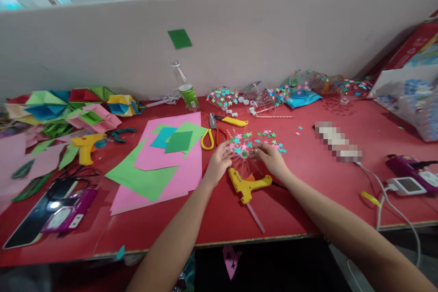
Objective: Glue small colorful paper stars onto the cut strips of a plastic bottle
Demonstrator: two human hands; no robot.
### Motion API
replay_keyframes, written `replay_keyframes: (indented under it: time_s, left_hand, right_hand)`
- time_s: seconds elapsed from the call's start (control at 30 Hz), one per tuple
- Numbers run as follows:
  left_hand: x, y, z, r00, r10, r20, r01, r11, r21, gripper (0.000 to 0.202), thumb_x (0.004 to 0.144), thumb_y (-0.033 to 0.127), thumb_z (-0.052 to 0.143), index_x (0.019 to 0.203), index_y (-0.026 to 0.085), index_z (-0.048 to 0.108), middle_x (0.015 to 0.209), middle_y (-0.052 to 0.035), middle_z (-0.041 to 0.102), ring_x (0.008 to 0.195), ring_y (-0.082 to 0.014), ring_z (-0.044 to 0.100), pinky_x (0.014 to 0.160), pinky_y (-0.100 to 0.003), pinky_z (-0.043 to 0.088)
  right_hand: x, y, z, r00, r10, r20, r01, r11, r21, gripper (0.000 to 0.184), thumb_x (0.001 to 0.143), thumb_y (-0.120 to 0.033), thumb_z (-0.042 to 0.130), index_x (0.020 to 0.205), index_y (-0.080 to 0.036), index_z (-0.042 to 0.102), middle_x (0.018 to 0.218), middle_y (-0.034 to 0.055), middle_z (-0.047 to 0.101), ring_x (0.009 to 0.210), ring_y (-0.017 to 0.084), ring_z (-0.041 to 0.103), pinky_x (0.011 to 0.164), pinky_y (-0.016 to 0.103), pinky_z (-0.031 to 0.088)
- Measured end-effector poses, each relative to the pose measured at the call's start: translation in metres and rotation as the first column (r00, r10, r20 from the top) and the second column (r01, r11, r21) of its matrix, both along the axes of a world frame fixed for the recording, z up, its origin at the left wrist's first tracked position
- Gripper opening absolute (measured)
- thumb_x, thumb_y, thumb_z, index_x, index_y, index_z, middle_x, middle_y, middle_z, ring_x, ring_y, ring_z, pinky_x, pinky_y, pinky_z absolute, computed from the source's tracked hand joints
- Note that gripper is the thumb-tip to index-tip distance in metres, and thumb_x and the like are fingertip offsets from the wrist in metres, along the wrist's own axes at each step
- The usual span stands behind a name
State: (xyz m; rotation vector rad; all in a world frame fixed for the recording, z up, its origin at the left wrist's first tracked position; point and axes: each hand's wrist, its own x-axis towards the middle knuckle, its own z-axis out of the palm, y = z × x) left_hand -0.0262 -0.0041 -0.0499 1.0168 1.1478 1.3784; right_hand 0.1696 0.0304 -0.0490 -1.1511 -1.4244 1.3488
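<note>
Between my hands is a clear plastic piece (244, 154) dotted with small colored stars, perhaps a cut bottle end. My left hand (219, 163) grips its left edge with bent fingers. On the opposite edge, my right hand (271, 157) has its thumb and fingers closed. A yellow glue gun (246, 186) lies just in front of the piece, a clear glue stick (256, 218) pointing from it toward the table edge. Loose paper stars (269, 134) are scattered behind my right hand. Yellow-and-red-handled pliers (212, 124) and a yellow cutter knife (234, 121) lie behind my left hand.
Pink and green paper sheets (147, 182) cover the table left of my hands. Star-covered plastic pieces (222, 97) line the wall, near a green can (189, 96). A second glue gun (87, 146) lies left. Cables and a purple power strip (410, 171) are at right.
</note>
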Motion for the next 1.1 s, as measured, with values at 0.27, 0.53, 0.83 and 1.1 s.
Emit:
replay_keyframes:
  time_s: [0.27,0.53,0.83,1.1]
  left_hand:
    - [-0.002,-0.006,0.011,0.998,0.013,-0.067,-0.016,0.998,-0.057,0.066,0.053,0.008,0.054,0.117,0.023,0.056,0.130,-0.0105,0.060,0.125,-0.0283,0.055,0.109,-0.047,0.040]
    - [-0.015,-0.011,0.018,0.970,0.047,-0.239,-0.042,0.999,0.028,0.069,0.059,0.006,0.053,0.126,0.023,0.052,0.137,-0.0114,0.056,0.130,-0.0275,0.051,0.113,-0.048,0.033]
    - [-0.010,-0.017,0.028,0.928,0.057,-0.369,-0.044,0.998,0.043,0.069,0.061,0.003,0.051,0.126,0.026,0.052,0.137,-0.0078,0.056,0.125,-0.0269,0.055,0.108,-0.045,0.041]
    - [-0.017,-0.016,0.029,0.902,0.087,-0.423,-0.071,0.996,0.054,0.067,0.063,0.004,0.050,0.127,0.025,0.050,0.135,-0.0077,0.055,0.124,-0.0253,0.055,0.109,-0.044,0.039]
  right_hand:
    - [0.006,-0.006,0.012,0.982,-0.029,0.186,0.020,0.999,0.051,0.021,0.073,-0.033,0.065,0.090,-0.023,0.055,0.088,0.0024,0.072,0.080,0.020,0.070,0.077,0.035,0.054]
    - [0.018,-0.006,0.028,0.906,-0.127,0.404,0.044,0.977,0.209,0.029,0.079,-0.039,0.060,0.101,-0.021,0.059,0.093,0.0053,0.071,0.072,0.018,0.068,0.065,0.031,0.053]
    - [0.013,-0.002,0.014,0.941,-0.024,0.338,-0.056,0.973,0.225,0.019,0.082,-0.026,0.052,0.098,-0.021,0.059,0.090,0.0042,0.070,0.076,0.016,0.068,0.069,0.032,0.055]
    - [0.018,0.002,0.021,0.932,-0.107,0.346,0.007,0.961,0.277,0.024,0.085,-0.031,0.054,0.106,-0.021,0.059,0.098,0.0064,0.069,0.079,0.016,0.068,0.069,0.031,0.056]
